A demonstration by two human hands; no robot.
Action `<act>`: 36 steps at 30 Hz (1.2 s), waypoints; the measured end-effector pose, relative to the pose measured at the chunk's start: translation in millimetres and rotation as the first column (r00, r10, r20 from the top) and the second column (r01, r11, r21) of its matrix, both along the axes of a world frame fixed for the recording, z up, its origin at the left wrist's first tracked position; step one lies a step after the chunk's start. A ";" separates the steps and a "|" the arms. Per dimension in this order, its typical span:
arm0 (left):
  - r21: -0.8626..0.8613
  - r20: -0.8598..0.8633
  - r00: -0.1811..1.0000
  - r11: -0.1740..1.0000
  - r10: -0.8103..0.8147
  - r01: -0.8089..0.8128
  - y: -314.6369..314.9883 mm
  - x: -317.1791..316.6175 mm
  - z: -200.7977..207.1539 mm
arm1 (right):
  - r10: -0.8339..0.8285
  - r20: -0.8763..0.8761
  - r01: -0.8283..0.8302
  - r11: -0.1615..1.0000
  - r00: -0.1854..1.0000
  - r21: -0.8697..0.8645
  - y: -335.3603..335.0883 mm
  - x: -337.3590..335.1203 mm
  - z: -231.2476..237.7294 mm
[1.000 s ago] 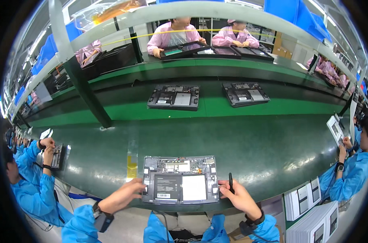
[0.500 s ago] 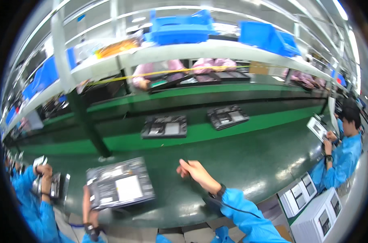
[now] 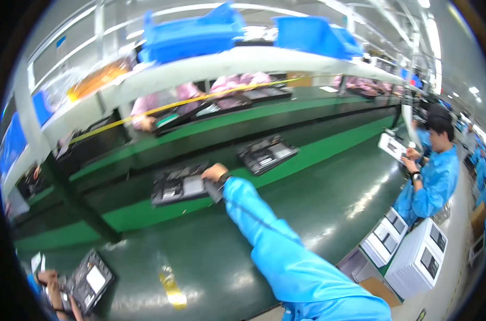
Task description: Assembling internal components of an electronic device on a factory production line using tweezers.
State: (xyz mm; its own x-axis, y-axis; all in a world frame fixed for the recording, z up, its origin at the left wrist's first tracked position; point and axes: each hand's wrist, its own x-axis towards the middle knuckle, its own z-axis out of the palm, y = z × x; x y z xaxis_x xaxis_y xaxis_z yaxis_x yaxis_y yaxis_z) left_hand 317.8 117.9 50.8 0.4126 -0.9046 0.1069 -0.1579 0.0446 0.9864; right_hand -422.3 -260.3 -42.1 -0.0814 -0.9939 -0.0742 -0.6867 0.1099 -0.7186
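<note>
My right hand point(image 3: 215, 173) reaches far across the bench, fingers closed at the upper right corner of an opened laptop base point(image 3: 171, 188) with its battery and boards showing. A dark strap with a cord circles that wrist. Part of my left hand point(image 3: 74, 307) shows at the lower left rim, along the edge of another opened laptop base point(image 3: 91, 281) bearing a white rectangle; this base is tilted, and most of that arm is out of view. A third laptop base point(image 3: 268, 154) lies to the right of my right hand.
A green bench point(image 3: 221, 243) carries a yellow tape strip point(image 3: 173, 291). A shelf point(image 3: 200, 69) with blue bins point(image 3: 192, 32) crosses above, held by a post point(image 3: 74, 198). A co-worker point(image 3: 430, 171) works at right near stacked white panels point(image 3: 417, 262); another's hands point(image 3: 48, 278) are at left.
My right hand has stretched forward from above the near bench to the left one of the two far laptop bases. The base in my left hand has moved left and down in view. The view has turned right.
</note>
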 end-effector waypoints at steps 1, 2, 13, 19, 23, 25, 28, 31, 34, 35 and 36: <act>0.003 0.013 0.999 1.000 -0.030 0.030 -7.7 21.4 -17.2 | 0.212 -0.159 -0.226 0.971 0.964 -0.077 -9.5 -22.2 -2.1; 0.005 0.013 0.996 0.996 -0.090 0.090 -18.0 43.4 -37.8 | 0.038 -0.034 -0.037 0.999 0.999 0.011 -18.5 -30.6 -12.1; -0.245 0.592 0.750 0.953 0.294 -0.180 -32.2 10.5 -74.3 | -0.106 0.620 -0.054 0.971 0.778 0.234 70.9 18.8 61.4; -0.080 0.513 0.855 0.987 -0.076 0.136 23.9 -178.5 -23.3 | -0.116 0.844 0.008 0.991 0.524 0.131 246.0 -5.2 77.8; 0.041 -0.056 0.842 0.841 -0.536 0.539 36.6 -286.8 -18.6 | -0.295 0.858 0.137 0.955 0.420 0.262 367.6 -13.1 62.3; 0.078 -0.216 0.721 0.725 -0.658 0.685 32.0 -327.9 -33.2 | -0.349 0.850 0.148 0.937 0.395 0.316 413.4 -21.1 45.0; 0.168 -0.180 0.671 0.649 -0.719 0.742 26.3 -368.8 -64.3 | -0.380 0.817 0.114 0.923 0.434 0.368 454.0 -23.5 28.5; 0.207 -0.206 0.645 0.611 -0.736 0.764 40.2 -388.0 -63.8 | -0.369 0.815 0.121 0.928 0.447 0.353 469.3 -18.9 27.2; 0.268 0.029 0.676 0.658 -0.736 0.704 49.8 -391.9 -66.9 | -0.364 0.532 0.173 0.911 0.765 0.375 474.1 -28.9 51.7; 0.279 0.029 0.669 0.648 -0.743 0.708 50.9 -393.1 -63.1 | -0.276 0.466 0.130 0.938 0.840 0.321 474.8 -36.8 57.4; 0.284 0.078 0.651 0.643 -0.755 0.711 51.4 -392.6 -56.8 | -0.187 0.320 0.220 0.973 0.929 -0.068 475.1 -47.4 45.2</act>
State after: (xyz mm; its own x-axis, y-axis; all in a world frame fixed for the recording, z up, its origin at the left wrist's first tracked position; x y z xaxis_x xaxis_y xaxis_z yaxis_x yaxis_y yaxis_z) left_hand -74.8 169.3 -6.0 -0.4028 -0.9071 -0.1224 -0.3324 0.0204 0.9429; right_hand -469.7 214.8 3.1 -0.2720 -0.9619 -0.0284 -0.3992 0.1397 -0.9062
